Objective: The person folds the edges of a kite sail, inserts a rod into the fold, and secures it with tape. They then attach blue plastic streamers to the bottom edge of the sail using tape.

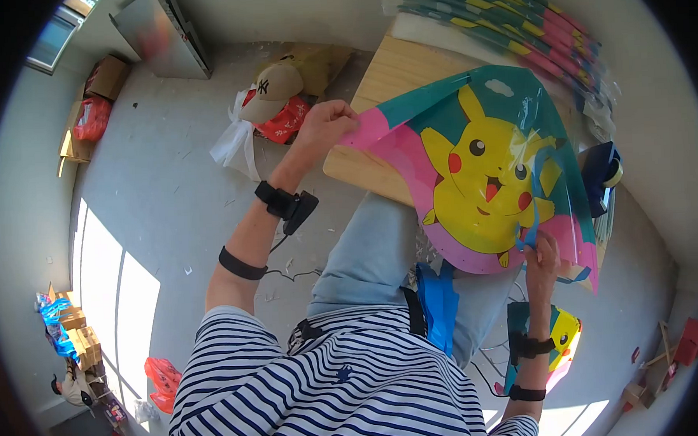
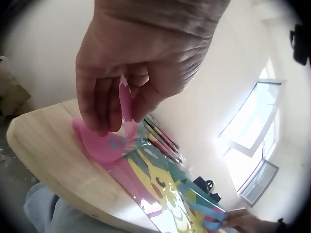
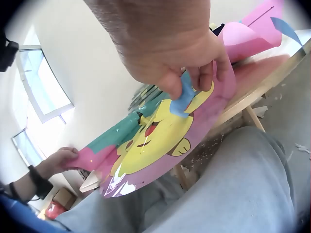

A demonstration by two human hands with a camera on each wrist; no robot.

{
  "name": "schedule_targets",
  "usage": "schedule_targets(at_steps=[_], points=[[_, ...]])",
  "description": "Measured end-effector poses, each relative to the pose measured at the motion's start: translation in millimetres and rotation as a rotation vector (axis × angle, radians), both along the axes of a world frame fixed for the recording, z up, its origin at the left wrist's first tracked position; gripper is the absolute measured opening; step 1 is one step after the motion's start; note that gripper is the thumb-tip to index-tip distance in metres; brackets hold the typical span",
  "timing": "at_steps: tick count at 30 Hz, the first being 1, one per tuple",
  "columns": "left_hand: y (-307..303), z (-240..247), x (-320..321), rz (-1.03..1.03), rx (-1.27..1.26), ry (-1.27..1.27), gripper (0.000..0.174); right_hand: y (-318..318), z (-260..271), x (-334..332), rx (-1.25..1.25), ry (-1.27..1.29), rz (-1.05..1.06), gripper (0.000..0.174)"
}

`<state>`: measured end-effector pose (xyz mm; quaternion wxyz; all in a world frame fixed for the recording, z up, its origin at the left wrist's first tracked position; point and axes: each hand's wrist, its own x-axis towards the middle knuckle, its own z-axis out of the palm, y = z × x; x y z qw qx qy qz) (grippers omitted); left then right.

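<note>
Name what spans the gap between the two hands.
The Pikachu-print sheet spans it: left hand pinches its pink tip, right hand its lower edge, clearest in the head view.

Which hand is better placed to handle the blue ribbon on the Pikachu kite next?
Likely right: the right hand pinches the blue ribbon on the Pikachu kite; the left hand pinches its far pink corner.

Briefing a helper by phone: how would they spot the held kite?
Start at the wooden table. Above its near edge, left hand pinches a pink corner and right hand a blue ribbon of one kite. Unlike the stacked kites behind, it is spread open, showing a yellow cartoon figure.
</note>
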<state>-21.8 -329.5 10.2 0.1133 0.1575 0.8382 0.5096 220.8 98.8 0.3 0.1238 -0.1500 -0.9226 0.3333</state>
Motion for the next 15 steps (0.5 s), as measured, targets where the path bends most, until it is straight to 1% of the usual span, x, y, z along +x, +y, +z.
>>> schedule_targets(at_steps=[2, 3, 5, 6, 8, 9, 11, 12, 14, 15], points=[[-9, 24, -18, 0.212, 0.297, -0.292, 0.012, -3, -9, -6, 0.085, 0.102, 0.143, 0.013], [-14, 27, -25, 0.216, 0.294, -0.284, 0.012, -12, -5, -14, 0.081, 0.109, 0.147, 0.013], [-22, 32, -35, 0.249, 0.377, -0.390, 0.012, -45, 12, -34, 0.192, 0.059, 0.264, 0.016], [-25, 33, -38, 0.251, 0.376, -0.383, 0.012, -64, 14, -44, 0.191, 0.066, 0.266, 0.016], [-29, 33, -42, 0.299, 0.345, -0.479, 0.013, -91, 14, -60, 0.248, 0.127, 0.513, 0.022], [-29, 39, -40, 0.305, 0.345, -0.476, 0.013, -93, 13, -61, 0.246, 0.130, 0.518, 0.022], [-32, 50, -37, 0.282, 0.388, -0.540, 0.013, -98, 10, -66, 0.413, 0.009, 0.677, 0.026], [-38, 49, -37, 0.291, 0.388, -0.539, 0.013, -91, 10, -64, 0.411, 0.011, 0.686, 0.026], [-48, 41, -39, 0.270, 0.402, -0.522, 0.012, -58, 11, -50, 0.516, -0.063, 0.569, 0.031], [-49, 35, -36, 0.270, 0.404, -0.527, 0.012, -47, 11, -41, 0.517, -0.068, 0.570, 0.031]])
